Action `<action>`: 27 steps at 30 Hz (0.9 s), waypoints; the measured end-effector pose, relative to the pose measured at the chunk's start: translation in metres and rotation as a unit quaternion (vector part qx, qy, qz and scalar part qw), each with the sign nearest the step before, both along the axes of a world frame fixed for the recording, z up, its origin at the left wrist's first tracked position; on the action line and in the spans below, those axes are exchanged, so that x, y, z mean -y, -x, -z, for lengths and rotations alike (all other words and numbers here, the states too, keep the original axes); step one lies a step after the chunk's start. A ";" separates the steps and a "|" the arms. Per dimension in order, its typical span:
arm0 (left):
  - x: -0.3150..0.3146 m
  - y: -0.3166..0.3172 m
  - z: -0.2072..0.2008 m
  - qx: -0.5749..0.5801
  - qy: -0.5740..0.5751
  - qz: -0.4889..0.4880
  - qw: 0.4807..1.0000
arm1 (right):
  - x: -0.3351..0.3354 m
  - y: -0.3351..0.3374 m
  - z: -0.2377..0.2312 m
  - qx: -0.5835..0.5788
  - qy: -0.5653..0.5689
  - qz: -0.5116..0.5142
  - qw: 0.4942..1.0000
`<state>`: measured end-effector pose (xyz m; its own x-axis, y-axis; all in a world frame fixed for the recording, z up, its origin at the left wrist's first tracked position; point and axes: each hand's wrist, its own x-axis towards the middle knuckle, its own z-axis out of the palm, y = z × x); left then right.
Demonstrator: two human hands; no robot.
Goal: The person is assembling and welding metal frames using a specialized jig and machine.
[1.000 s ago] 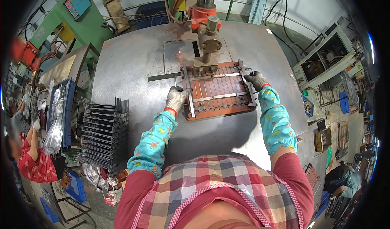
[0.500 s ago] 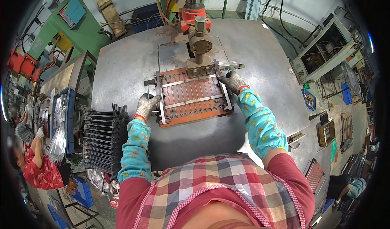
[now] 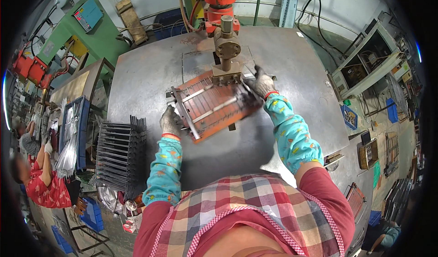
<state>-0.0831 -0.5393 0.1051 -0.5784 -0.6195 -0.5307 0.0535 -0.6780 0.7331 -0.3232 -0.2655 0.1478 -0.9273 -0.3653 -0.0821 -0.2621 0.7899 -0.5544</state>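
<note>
A reddish-brown fixture plate [image 3: 216, 124] lies tilted on the grey metal table, its left end nearer me than its right. Thin wire rods and light metal strips run across it. Dark bars edge its two short sides. My gloved left hand [image 3: 170, 121] is closed at the plate's left side, by the handle there. At the upper right corner my gloved right hand [image 3: 261, 83] grips the plate's other side; that end is smeared by motion. Over the plate's far edge stands the brass-coloured head [image 3: 226, 69] of a press, partly hiding the wires.
A tall stack of dark wire racks [image 3: 119, 152] stands at the table's left. Beyond it a blue bin [image 3: 82, 134] holds shiny rods. A person in a red shirt [image 3: 48, 186] works at far left. To the right are a grey cabinet [image 3: 372, 61] and a small parts box [image 3: 367, 153].
The plate has turned anticlockwise under the press head, from nearly level to clearly slanted. My left hand has come nearer and a little right, while my right hand stays by the far corner.
</note>
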 end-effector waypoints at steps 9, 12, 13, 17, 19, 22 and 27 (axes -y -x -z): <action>-0.160 -0.057 -0.049 -0.089 0.024 0.464 0.881 | -0.024 -0.039 0.008 -0.106 -0.072 0.072 0.989; -0.108 -0.038 -0.043 0.044 0.369 0.347 0.861 | -0.051 -0.044 0.008 0.016 0.033 0.085 0.996; -0.085 -0.025 -0.030 0.046 0.463 0.250 0.849 | -0.054 -0.041 0.021 -0.012 0.018 0.116 0.993; -0.014 0.022 -0.015 0.200 0.552 0.023 0.809 | -0.057 -0.053 0.021 0.023 0.104 0.180 0.978; -0.010 0.028 -0.031 0.069 0.280 0.167 0.943 | -0.067 -0.055 0.017 0.060 0.119 0.175 0.975; -0.035 0.039 -0.032 0.126 0.311 0.211 0.918 | -0.079 -0.046 0.047 -0.026 0.138 0.121 0.983; -0.055 0.011 -0.025 0.225 0.398 0.218 0.862 | -0.090 -0.059 0.041 0.042 0.115 0.129 0.984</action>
<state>-0.0936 -0.4843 0.1297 -0.6946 -0.6668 -0.2702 -0.4914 0.1654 0.8551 -0.2642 -0.1760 0.1068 -0.9850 -0.1366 -0.1056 -0.0147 0.6758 -0.7369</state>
